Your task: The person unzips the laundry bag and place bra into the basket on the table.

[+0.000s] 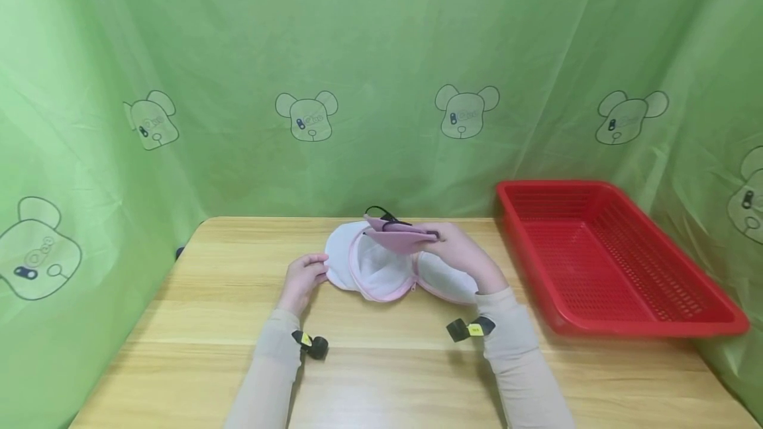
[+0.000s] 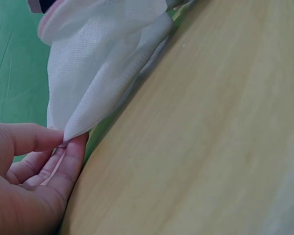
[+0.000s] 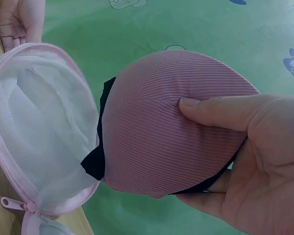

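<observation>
A white mesh laundry bag (image 1: pixel 341 258) with pink zip edging lies unzipped on the table, its lid folded out to the right. My left hand (image 1: pixel 303 280) pinches the bag's left end between thumb and fingers; in the left wrist view the gathered mesh (image 2: pixel 100 73) hangs from that pinch. My right hand (image 1: pixel 456 250) holds a folded pink bra (image 1: pixel 396 239) over the bag's mouth. Seen from the right wrist, the bra's ribbed cup (image 3: pixel 157 122) has black edging, and the thumb presses on its face while fingers go behind. The bag's pink zip pull (image 3: pixel 12 203) hangs at its rim.
At the right of the wooden table (image 1: pixel 226 330) stands a red plastic basket (image 1: pixel 650 330) with slatted sides. Green curtains (image 1: pixel 381 38) printed with bear heads enclose the back and sides. Small black cameras (image 1: pixel 320 348) are strapped to both wrists.
</observation>
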`<action>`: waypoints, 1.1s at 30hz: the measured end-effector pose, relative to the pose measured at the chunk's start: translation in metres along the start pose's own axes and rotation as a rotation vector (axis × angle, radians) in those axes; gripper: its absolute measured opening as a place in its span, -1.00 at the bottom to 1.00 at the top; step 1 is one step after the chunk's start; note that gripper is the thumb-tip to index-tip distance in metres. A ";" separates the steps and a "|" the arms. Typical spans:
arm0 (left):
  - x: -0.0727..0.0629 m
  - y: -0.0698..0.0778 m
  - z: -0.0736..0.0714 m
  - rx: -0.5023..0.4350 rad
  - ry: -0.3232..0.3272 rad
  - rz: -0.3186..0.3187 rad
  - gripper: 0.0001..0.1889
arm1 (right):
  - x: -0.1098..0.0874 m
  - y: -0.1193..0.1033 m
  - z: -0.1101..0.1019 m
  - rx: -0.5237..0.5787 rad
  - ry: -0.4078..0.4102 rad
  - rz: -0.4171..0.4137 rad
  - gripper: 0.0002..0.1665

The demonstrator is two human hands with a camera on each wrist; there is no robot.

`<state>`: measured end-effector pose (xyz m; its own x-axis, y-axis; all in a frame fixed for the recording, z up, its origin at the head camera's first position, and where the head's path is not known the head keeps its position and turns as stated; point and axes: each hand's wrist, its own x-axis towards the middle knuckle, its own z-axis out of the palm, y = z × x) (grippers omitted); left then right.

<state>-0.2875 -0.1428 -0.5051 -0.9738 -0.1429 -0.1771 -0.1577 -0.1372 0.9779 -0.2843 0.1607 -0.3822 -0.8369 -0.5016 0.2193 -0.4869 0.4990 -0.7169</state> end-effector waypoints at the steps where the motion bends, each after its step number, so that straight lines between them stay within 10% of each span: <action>1: 0.000 0.000 0.000 0.002 -0.001 0.002 -0.69 | 0.000 0.000 0.000 0.002 0.002 -0.001 -0.63; 33: 0.002 -0.003 -0.001 -0.004 -0.009 0.002 -0.68 | -0.011 0.008 -0.012 -0.064 0.090 0.041 -0.61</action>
<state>-0.2889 -0.1442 -0.5083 -0.9755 -0.1345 -0.1738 -0.1548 -0.1407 0.9779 -0.2822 0.1782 -0.3823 -0.8741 -0.4159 0.2509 -0.4642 0.5633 -0.6835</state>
